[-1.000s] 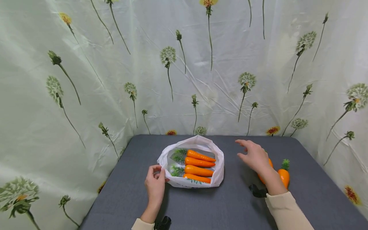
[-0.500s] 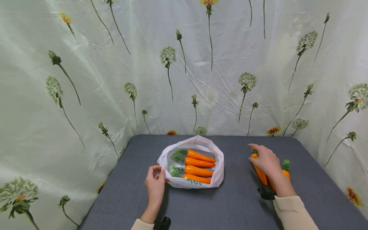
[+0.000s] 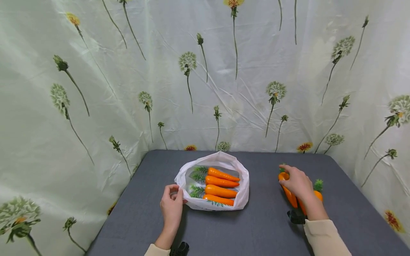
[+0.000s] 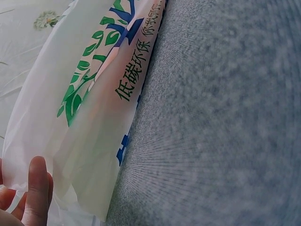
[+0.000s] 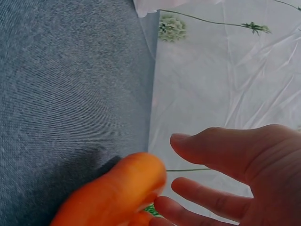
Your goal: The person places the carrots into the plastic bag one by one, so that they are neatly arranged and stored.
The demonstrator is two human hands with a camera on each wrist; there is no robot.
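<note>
Head view: from above, faces forward and down across the table (image 3: 237, 231). Left wrist view: close, along the printed side of the bag (image 4: 80, 155). Right wrist view: close on a carrot (image 5: 117, 190) (head view shares both).

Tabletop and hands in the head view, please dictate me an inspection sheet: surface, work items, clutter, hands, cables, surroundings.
Surface: dark grey tabletop.
Work items: white bag, mouth open, four carrots inside; loose carrots outside it, partly hidden by hand and forearm.
Clutter: nothing seen.
Hands: left hand pinches the bag's edge; right hand is at the loose carrots, contact unclear.
Cables: nothing seen.
Surroundings: flower-print sheeting behind and at both sides.
</note>
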